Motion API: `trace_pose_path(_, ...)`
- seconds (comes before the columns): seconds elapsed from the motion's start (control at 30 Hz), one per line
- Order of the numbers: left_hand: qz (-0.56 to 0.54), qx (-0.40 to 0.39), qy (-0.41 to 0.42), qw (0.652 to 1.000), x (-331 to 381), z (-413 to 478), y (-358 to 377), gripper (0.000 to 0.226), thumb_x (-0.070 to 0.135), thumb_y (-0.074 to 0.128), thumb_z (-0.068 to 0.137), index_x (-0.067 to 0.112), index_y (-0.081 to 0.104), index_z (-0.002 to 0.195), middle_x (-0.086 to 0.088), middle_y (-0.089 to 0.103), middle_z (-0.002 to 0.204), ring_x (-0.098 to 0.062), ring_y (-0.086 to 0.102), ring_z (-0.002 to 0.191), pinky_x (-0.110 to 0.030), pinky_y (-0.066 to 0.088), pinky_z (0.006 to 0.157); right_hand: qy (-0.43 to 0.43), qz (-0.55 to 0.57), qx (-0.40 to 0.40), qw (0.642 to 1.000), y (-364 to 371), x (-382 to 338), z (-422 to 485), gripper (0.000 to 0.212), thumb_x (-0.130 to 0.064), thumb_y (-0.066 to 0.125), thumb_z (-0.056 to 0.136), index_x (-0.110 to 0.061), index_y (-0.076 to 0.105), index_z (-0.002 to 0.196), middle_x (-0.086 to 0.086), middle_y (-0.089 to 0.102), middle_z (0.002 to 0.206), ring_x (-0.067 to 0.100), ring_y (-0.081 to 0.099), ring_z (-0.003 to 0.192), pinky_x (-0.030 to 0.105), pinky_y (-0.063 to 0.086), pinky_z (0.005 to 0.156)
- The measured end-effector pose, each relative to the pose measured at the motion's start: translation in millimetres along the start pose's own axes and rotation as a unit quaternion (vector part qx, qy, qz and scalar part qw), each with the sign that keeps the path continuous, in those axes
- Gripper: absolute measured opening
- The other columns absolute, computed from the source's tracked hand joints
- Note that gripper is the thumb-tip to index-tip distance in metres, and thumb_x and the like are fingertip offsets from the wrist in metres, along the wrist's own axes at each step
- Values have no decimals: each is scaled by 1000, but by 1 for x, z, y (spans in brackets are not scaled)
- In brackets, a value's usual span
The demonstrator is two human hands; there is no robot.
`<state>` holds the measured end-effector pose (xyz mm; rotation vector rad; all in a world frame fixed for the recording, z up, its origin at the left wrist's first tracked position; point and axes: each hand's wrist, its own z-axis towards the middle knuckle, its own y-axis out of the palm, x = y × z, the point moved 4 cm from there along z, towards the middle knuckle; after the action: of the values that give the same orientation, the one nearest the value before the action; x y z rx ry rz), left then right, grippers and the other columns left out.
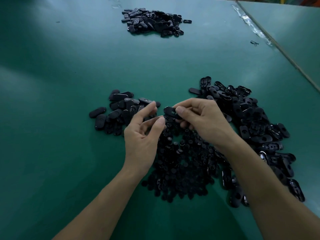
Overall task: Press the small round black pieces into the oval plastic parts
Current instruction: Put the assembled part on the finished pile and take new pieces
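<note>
We pinch one oval part (170, 112) in our right hand (199, 118), above the near round pieces (181, 163), its hole exposed for insertion. We cannot tell whether our curled left hand (142, 134) holds anything.

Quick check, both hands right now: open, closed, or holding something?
Left hand: fingers loosely curled and motion-blurred; cannot tell whether it holds anything.
Right hand: pinches an oval plastic part between thumb and fingers.
</note>
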<state>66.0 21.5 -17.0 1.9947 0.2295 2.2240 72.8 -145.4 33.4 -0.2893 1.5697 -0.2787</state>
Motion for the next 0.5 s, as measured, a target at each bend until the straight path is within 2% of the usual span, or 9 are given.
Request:
trace_pose_path(0.1,6,-19,4,1000,6,-2,3,21,31,69,89,30,74,110,2,77,93,-18,75,84,-27,60,75,-20,12,-18,1000,7,-2,-7,12,-18,67,95,-27,75,92,-5,71,70,5,63,61,14,48,58)
trace_pose_path(0.17,19,-27,16,999,8,-3,4,13,23,68,93,24,74,105,0,77,85,-17,74,75,-25,59,69,-29,-10,-8,999,7,-3,-7,11,-20,68,94,-28,76,92,-1,73,74,8,64,63,23,53,63)
trace_pose_path(0.27,15,-21,7,1000,8,-4,4,15,16,67,93,21,73,106,-2,76,82,-17,73,71,-28,60,68,-39,-37,-3,999,7,-4,-9,11,-21,70,93,-31,76,93,-1,74,77,11,67,66,36,58,72)
trace_pose_path(0.4,-2,-12,-1,1000,7,-2,3,14,7,65,97,16,73,102,-2,77,85,-16,75,76,-22,58,68,-16,-17,-3,1000,8,-2,-12,12,-20,74,91,-28,76,99,-4,75,82,13,72,77,40,60,82)
trace_pose_path(0.5,-16,-3,-6,1000,6,-1,2,14,8,64,97,18,73,100,-2,77,85,-17,75,77,-22,58,68,6,-8,1,1000,9,1,-13,8,-18,74,90,-23,76,95,1,75,85,19,72,82,43,60,84)
